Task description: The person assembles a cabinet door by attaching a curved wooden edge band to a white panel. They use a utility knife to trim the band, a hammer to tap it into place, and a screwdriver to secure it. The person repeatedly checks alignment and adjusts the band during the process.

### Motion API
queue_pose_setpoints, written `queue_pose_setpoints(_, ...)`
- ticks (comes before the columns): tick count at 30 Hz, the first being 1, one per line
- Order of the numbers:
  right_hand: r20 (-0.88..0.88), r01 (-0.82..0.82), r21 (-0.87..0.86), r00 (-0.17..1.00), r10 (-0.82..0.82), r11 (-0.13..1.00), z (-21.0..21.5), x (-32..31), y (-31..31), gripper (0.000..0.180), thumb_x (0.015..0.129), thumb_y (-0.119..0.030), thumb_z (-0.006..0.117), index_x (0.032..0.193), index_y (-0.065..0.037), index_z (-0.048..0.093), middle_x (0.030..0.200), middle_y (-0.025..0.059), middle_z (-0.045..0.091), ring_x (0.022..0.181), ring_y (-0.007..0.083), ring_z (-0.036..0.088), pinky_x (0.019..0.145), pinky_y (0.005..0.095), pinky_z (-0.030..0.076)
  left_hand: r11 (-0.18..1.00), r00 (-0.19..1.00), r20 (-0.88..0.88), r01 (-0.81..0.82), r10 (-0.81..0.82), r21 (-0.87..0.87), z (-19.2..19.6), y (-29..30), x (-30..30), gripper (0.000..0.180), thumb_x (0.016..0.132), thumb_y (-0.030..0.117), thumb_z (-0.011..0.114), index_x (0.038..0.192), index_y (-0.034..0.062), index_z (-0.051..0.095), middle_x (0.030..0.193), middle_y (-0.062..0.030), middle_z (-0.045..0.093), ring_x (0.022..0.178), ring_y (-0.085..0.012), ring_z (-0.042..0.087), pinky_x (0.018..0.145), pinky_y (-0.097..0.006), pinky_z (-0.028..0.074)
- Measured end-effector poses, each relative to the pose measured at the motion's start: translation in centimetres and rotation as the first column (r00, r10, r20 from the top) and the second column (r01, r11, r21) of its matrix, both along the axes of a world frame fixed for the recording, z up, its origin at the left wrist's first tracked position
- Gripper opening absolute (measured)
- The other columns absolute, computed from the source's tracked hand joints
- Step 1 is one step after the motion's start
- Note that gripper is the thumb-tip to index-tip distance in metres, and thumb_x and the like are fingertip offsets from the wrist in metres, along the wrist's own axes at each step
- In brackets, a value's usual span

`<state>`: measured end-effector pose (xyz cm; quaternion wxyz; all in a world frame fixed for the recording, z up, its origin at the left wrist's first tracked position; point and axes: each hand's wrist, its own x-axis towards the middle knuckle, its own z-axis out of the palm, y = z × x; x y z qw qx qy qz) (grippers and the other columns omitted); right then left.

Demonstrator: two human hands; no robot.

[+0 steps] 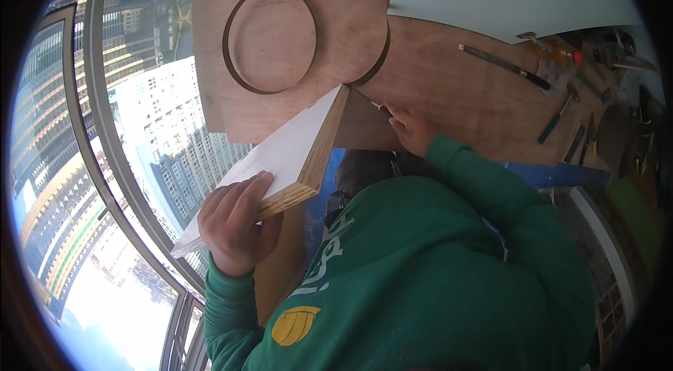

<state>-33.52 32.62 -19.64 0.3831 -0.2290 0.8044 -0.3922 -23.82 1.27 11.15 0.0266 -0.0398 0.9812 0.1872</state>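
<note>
Two hands are busy. The left hand (238, 220) grips one white board (284, 146) with bare wood edges. The board slants up from that hand to the near side of the brown bench (449, 90). The right hand (415, 129) is curled around one thin tool (383, 110), pointing at the board's far tip. One curly brown strip (383, 62), one hammer (557, 118) and one long dark bar (505, 66) lie on the bench.
</note>
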Motion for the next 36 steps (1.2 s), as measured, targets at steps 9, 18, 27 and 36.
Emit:
queue_pose_setpoints(9,0.006,-0.065,0.111,0.998,0.064,0.992,-1.9,-0.7,-3.7,0.044,0.109,-0.022,0.058,0.152,-0.016,0.06,0.102,0.0239,0.067,0.094,0.0424,0.068,0.088,0.0501,0.055,1.0,1.0,0.007,-0.005,0.005,0.003,0.0,0.1,-0.1,0.043,0.068,0.006,0.081,0.111,0.0047,0.075,0.096,-0.0135,0.08,0.079,-0.0314,0.078,0.07,-0.04,0.06)
queue_pose_setpoints(18,-0.14,0.014,-0.114,0.99,-0.03,0.993,-5.3,2.4,-0.3,0.045,0.107,-0.02,0.059,0.152,-0.015,0.059,0.109,0.0259,0.07,0.095,0.0458,0.069,0.085,0.0547,0.055,0.999,0.999,0.027,0.029,-0.03,0.037,0.7,0.7,-0.9,0.037,0.072,0.002,0.085,0.108,0.0036,0.076,0.091,-0.0156,0.08,0.079,-0.0321,0.078,0.073,-0.039,0.059)
queue_pose_setpoints(27,-0.136,0.082,-0.19,0.985,-0.109,0.978,-3.8,2.9,-0.8,0.044,0.107,-0.022,0.06,0.151,-0.017,0.059,0.104,0.0265,0.068,0.094,0.0465,0.07,0.088,0.0533,0.057,0.999,0.998,0.047,0.044,-0.044,0.007,0.8,1.2,0.0,0.038,0.073,0.003,0.084,0.11,0.0033,0.077,0.093,-0.0159,0.08,0.081,-0.0328,0.078,0.075,-0.039,0.06)
queue_pose_setpoints(36,0.047,0.064,-0.001,0.997,-0.064,0.998,-3.3,2.5,0.9,0.045,0.108,-0.017,0.057,0.153,-0.017,0.058,0.116,0.0254,0.07,0.105,0.0434,0.07,0.095,0.0516,0.056,0.999,0.998,0.04,0.039,-0.04,0.024,0.7,1.1,-0.1,0.04,0.072,0.001,0.084,0.111,0.0022,0.077,0.093,-0.0166,0.08,0.082,-0.0332,0.078,0.077,-0.039,0.061)
